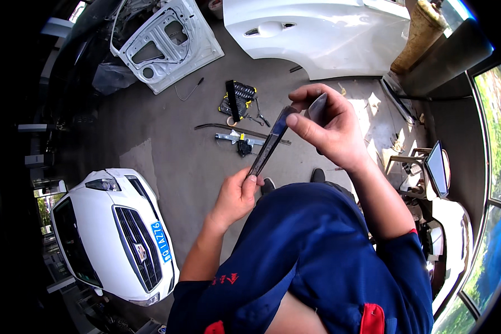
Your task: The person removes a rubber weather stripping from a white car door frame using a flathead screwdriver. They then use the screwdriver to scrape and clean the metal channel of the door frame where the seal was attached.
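A dark, glossy trim strip (271, 142) slants up and to the right between my two hands, in front of my body. My left hand (234, 196) is closed around its lower end, thumb on top. My right hand (342, 132) pinches the upper end with thumb and fingers. A grey, rounded, smooth piece (317, 107) also shows within the curled fingers of my right hand; whether it belongs to the strip I cannot tell.
On the floor ahead lie a window regulator (255, 141), a long dark strip (220, 125) and a black-and-yellow tool case (245, 91). A door shell (203, 51) and a white door (323, 42) stand beyond. A white car (97, 222) is at left, a chair (398, 160) right.
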Available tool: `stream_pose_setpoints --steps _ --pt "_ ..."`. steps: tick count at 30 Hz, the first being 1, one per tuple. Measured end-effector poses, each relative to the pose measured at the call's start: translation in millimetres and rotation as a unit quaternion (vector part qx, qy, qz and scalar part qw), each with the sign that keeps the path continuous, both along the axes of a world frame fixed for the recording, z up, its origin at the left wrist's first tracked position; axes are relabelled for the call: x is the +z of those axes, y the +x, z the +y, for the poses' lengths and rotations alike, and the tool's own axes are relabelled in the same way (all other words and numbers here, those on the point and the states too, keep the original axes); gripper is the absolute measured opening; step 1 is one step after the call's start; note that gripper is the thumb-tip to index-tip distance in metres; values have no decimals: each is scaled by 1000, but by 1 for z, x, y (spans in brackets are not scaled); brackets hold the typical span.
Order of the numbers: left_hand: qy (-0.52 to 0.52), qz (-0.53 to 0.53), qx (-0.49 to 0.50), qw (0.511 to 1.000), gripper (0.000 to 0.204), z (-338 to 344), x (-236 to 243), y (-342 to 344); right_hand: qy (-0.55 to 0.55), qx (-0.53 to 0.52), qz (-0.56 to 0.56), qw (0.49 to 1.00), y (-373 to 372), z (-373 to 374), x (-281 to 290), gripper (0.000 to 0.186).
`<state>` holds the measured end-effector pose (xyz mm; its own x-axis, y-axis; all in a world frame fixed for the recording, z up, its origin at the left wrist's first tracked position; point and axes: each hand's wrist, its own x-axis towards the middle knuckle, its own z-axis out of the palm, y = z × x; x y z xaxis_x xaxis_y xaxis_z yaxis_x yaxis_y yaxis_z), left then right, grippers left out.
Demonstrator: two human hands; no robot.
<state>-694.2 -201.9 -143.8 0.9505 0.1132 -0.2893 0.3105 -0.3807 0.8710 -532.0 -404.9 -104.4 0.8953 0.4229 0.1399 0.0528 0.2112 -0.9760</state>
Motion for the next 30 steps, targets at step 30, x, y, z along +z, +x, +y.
stream_pose_setpoints --steps 30 --pt "3 130 19 991 24 54 -18 25 -157 77 105 979 37 67 -60 42"
